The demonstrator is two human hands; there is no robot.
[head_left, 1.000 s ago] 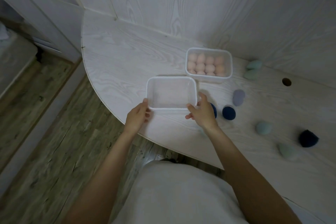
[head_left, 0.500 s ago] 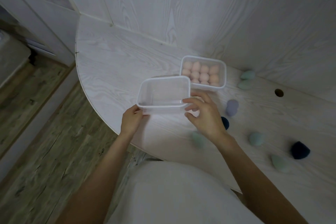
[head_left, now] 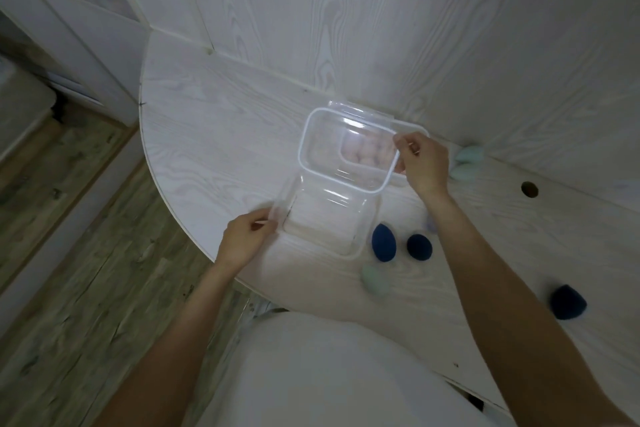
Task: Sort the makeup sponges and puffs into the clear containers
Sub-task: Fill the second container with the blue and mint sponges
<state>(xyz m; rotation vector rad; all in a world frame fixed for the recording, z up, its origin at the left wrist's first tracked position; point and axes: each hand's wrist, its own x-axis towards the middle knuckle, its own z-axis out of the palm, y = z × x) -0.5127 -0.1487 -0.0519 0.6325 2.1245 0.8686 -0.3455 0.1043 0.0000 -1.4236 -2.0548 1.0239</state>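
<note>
My right hand (head_left: 423, 163) pinches the right edge of a clear lid (head_left: 325, 142) and holds it tilted up above the table. Under it stands the open clear container (head_left: 360, 239), and my left hand (head_left: 244, 239) grips its left rim. Seen through the lid, a second clear container (head_left: 414, 130) at the back holds several pink sponges (head_left: 367, 152). Two dark blue sponges (head_left: 383, 242) (head_left: 419, 246) lie right of the open container, a pale green one (head_left: 371, 279) in front of it. Another dark blue sponge (head_left: 568, 302) lies far right. Two mint sponges (head_left: 465, 163) sit by the wall.
The white wood-grain table (head_left: 214, 149) has a curved front edge, with wooden floor (head_left: 69, 253) to the left. A wall panel rises right behind the containers. A round hole (head_left: 529, 189) is cut in the table at the right. White cabinets stand at the far left.
My right hand has lifted the lid off the near container and swung it up and back. My left hand stays on the container's left side. The camera has tipped further down.
</note>
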